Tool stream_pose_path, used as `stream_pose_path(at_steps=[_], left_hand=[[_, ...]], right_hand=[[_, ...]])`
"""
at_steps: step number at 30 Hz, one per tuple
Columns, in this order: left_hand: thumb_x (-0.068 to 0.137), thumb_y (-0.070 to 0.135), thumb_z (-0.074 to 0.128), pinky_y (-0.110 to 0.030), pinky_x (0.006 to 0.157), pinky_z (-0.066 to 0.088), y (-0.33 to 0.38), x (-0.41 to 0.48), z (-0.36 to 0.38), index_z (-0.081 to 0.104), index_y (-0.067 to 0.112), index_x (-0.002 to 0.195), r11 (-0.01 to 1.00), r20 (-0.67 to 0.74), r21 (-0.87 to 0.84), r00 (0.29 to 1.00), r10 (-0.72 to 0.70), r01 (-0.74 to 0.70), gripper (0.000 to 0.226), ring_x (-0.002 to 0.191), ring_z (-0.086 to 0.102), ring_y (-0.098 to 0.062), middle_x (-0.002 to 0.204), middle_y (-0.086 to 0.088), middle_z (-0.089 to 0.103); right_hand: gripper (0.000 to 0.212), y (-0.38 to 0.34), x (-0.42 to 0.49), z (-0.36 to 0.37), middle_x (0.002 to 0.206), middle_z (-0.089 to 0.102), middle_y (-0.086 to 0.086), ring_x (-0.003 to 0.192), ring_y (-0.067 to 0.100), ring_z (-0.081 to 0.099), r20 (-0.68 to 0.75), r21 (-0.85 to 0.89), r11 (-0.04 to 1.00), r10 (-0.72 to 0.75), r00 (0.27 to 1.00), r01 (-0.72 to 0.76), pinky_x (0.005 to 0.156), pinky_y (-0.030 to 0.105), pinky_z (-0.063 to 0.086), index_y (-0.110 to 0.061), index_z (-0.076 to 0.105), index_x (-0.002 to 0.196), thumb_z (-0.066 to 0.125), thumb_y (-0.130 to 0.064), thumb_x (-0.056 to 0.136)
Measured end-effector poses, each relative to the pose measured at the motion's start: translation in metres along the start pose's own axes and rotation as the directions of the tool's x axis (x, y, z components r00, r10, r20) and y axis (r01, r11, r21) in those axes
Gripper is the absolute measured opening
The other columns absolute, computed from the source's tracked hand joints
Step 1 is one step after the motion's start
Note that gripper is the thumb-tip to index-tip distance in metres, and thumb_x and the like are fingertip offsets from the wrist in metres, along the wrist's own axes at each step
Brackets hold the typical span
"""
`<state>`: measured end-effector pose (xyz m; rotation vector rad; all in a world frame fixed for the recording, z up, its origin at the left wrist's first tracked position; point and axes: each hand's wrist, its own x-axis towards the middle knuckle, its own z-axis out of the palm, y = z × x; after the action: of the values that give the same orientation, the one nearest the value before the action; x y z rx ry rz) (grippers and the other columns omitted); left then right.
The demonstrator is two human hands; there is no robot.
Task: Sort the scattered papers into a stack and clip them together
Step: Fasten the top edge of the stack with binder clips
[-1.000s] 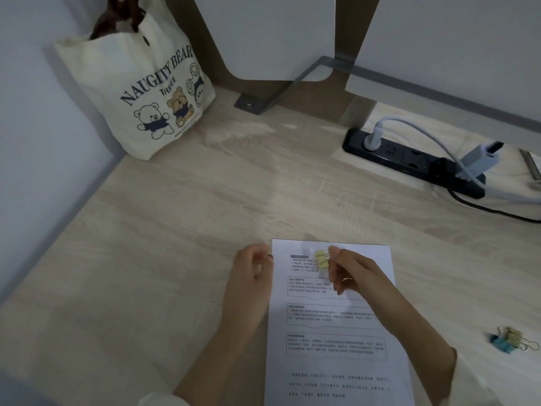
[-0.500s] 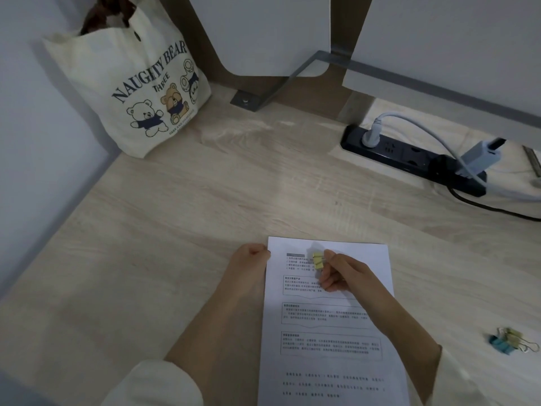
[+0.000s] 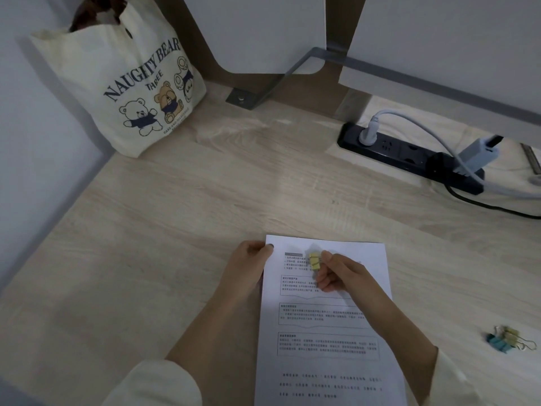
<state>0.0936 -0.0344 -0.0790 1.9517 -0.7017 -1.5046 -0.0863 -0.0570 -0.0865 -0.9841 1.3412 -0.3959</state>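
Observation:
A stack of printed white papers [image 3: 328,326] lies squared up on the wooden desk [image 3: 175,230] in front of me. My left hand [image 3: 248,265] pinches the stack's top left corner, thumb on top of the sheet. Above the upper part of the page, my right hand [image 3: 339,273] holds a small yellow binder clip [image 3: 314,260] between thumb and fingers. The clip sits over the text, a little below the top edge, and does not bite the paper.
Spare yellow and blue binder clips [image 3: 509,342] lie on the desk at the right. A black power strip [image 3: 409,155] with grey plugs and cables runs along the back right. A cream tote bag [image 3: 117,89] leans in the back left corner.
My left hand moved from beside the stack to grip its top left corner. My right hand kept the yellow clip over the page and shifted only slightly.

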Motion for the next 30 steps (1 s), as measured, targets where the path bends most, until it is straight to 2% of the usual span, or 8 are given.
stream_pose_path(at_steps=[2, 6, 9, 13, 16, 19, 25, 30], left_hand=[[0.09, 0.025, 0.052, -0.046, 0.088, 0.053, -0.002, 0.001, 0.0, 0.065, 0.011, 0.098, 0.999, -0.02, 0.032, 0.999, 0.037, -0.036, 0.021, 0.09, 0.067, -0.027, 0.094, -0.009, 0.071], [0.089, 0.023, 0.054, -0.054, 0.082, 0.051, -0.007, 0.007, -0.001, 0.064, 0.01, 0.088, 0.994, -0.053, 0.056, 0.994, 0.095, -0.092, 0.016, 0.09, 0.065, -0.037, 0.092, -0.018, 0.069], [0.089, 0.023, 0.054, -0.052, 0.08, 0.051, -0.011, 0.01, 0.0, 0.062, 0.012, 0.082, 0.985, -0.064, 0.092, 0.986, 0.152, -0.146, 0.015, 0.087, 0.065, -0.036, 0.088, -0.017, 0.068], [0.09, 0.021, 0.055, -0.045, 0.078, 0.052, -0.016, 0.01, 0.002, 0.063, 0.019, 0.083, 0.978, -0.102, 0.085, 0.975, 0.198, -0.19, 0.011, 0.085, 0.066, -0.024, 0.085, -0.004, 0.071], [0.089, 0.019, 0.056, -0.033, 0.077, 0.051, -0.019, 0.009, 0.004, 0.061, 0.022, 0.084, 0.971, -0.138, 0.074, 0.962, 0.236, -0.228, 0.008, 0.081, 0.065, -0.008, 0.084, 0.008, 0.07], [0.09, 0.019, 0.055, -0.032, 0.077, 0.05, -0.021, 0.008, 0.004, 0.06, 0.018, 0.088, 0.961, -0.145, 0.099, 0.952, 0.271, -0.258, 0.005, 0.082, 0.065, -0.011, 0.084, 0.005, 0.07], [0.089, 0.021, 0.056, -0.038, 0.072, 0.05, -0.026, 0.007, 0.001, 0.06, 0.021, 0.088, 0.936, -0.121, 0.114, 0.931, 0.345, -0.332, 0.005, 0.077, 0.065, -0.018, 0.079, 0.002, 0.07], [0.086, 0.028, 0.055, -0.034, 0.07, 0.05, -0.026, 0.007, -0.001, 0.059, 0.021, 0.087, 0.929, -0.087, 0.086, 0.926, 0.367, -0.36, 0.009, 0.079, 0.065, -0.02, 0.08, -0.002, 0.07]], right_hand=[[0.036, 0.0, -0.001, -0.001, 0.076, 0.065, 0.009, 0.067, 0.014, 0.061, 0.006, -0.011, 1.0, -0.015, 1.0, 0.015, 0.068, 0.021, 0.052, -0.004, 0.061, 0.076, 0.045, -0.03, 0.095], [0.036, 0.002, 0.0, 0.0, 0.066, 0.06, 0.002, 0.059, 0.008, 0.053, 0.008, -0.151, 0.984, -0.091, 0.996, 0.091, 0.063, 0.022, 0.046, -0.007, 0.056, 0.072, 0.044, -0.032, 0.094], [0.033, -0.005, 0.007, -0.003, 0.061, 0.051, -0.003, 0.053, 0.001, 0.044, -0.013, -0.333, 0.919, -0.227, 0.974, 0.209, 0.058, 0.011, 0.039, -0.014, 0.049, 0.067, 0.044, -0.03, 0.095], [0.029, -0.027, 0.03, -0.007, 0.066, 0.05, -0.004, 0.066, 0.005, 0.046, 0.159, -0.592, 0.659, -0.47, 0.868, 0.465, 0.061, 0.014, 0.034, -0.018, 0.053, 0.073, 0.04, -0.031, 0.095], [0.041, -0.043, 0.048, -0.004, 0.075, 0.059, 0.003, 0.071, 0.008, 0.045, 0.382, -0.704, 0.383, -0.506, 0.774, 0.598, 0.067, 0.019, 0.033, -0.009, 0.062, 0.082, 0.035, -0.037, 0.093], [0.056, -0.059, 0.056, 0.001, 0.075, 0.06, 0.004, 0.072, 0.016, 0.05, 0.545, -0.694, 0.208, -0.473, 0.692, 0.689, 0.071, 0.022, 0.035, -0.008, 0.064, 0.082, 0.025, -0.046, 0.092], [0.05, -0.067, 0.07, 0.006, 0.071, 0.061, 0.005, 0.072, 0.017, 0.053, 0.66, -0.637, 0.133, -0.415, 0.627, 0.759, 0.073, 0.025, 0.038, -0.007, 0.064, 0.077, 0.029, -0.04, 0.092], [0.052, -0.072, 0.076, 0.004, 0.078, 0.061, 0.0, 0.077, 0.006, 0.045, 0.679, -0.62, 0.237, -0.315, 0.663, 0.748, 0.073, 0.01, 0.032, -0.011, 0.065, 0.085, 0.032, -0.051, 0.092]])
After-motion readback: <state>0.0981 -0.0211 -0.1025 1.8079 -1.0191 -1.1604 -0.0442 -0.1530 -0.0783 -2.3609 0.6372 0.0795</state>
